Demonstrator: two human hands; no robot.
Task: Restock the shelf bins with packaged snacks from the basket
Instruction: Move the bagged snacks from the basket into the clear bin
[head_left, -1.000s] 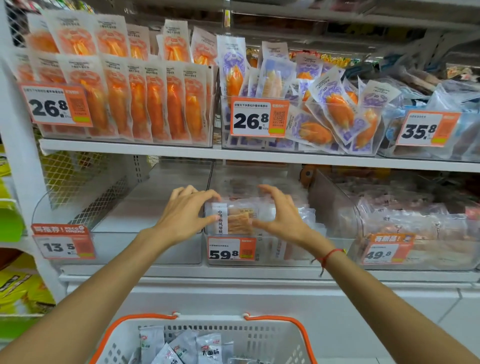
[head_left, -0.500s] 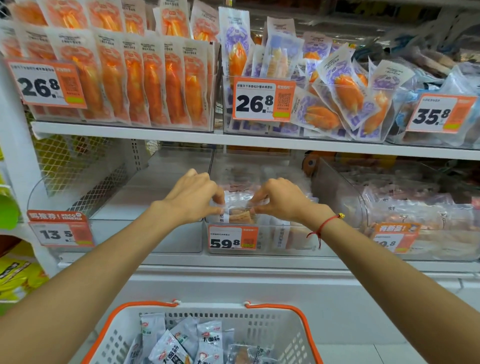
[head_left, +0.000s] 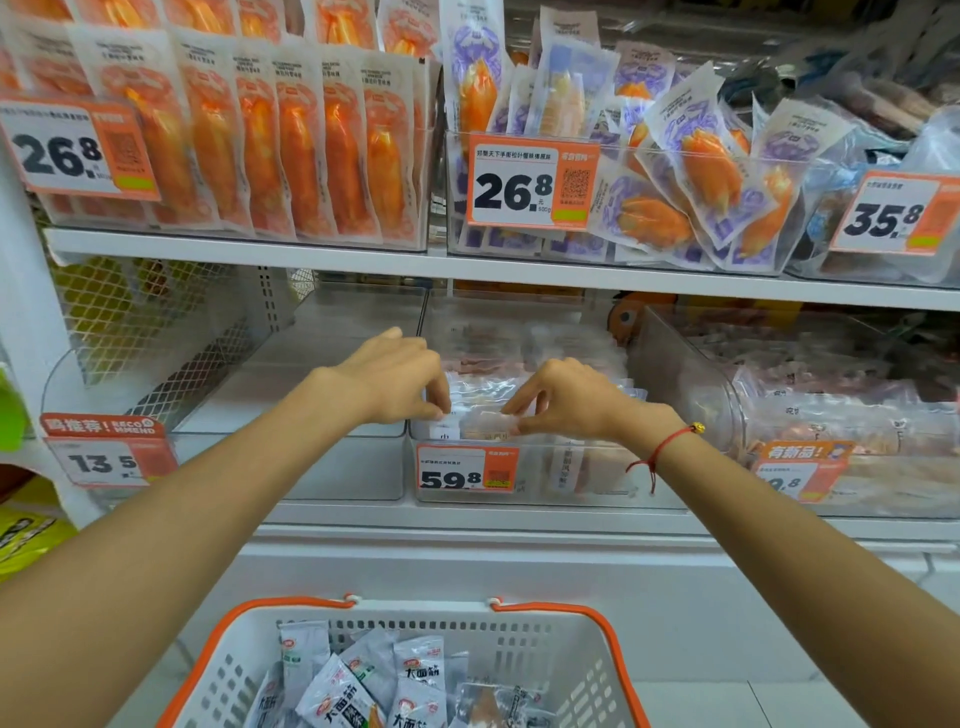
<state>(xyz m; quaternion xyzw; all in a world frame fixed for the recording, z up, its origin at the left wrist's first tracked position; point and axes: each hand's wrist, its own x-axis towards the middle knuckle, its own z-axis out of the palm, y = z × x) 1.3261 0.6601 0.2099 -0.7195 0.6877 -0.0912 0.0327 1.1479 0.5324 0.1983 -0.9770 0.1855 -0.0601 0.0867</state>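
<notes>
Both my hands reach into the clear middle bin (head_left: 524, 493) on the lower shelf, the one with the 59.8 price tag (head_left: 466, 468). My left hand (head_left: 400, 379) pinches the left top edge of a clear snack pack (head_left: 480, 423) standing at the front of that bin. My right hand (head_left: 566, 400), with a red string at the wrist, pinches the same pack's right top edge. More clear packs (head_left: 488, 387) lie behind it. Below, the white basket with orange rim (head_left: 524, 649) holds several silver-grey snack packs (head_left: 343, 696).
Left of the middle bin stands a clear bin (head_left: 291, 467) tagged 13.5 with no packs visible. To the right is a bin of pale packs (head_left: 852, 431). The upper shelf (head_left: 467, 267) carries orange packs (head_left: 291, 150) and purple-printed packs (head_left: 691, 176).
My hands closed in from the pack's sides to its top edge and lowered it into the middle bin. The view shifted down and closer to the shelf.
</notes>
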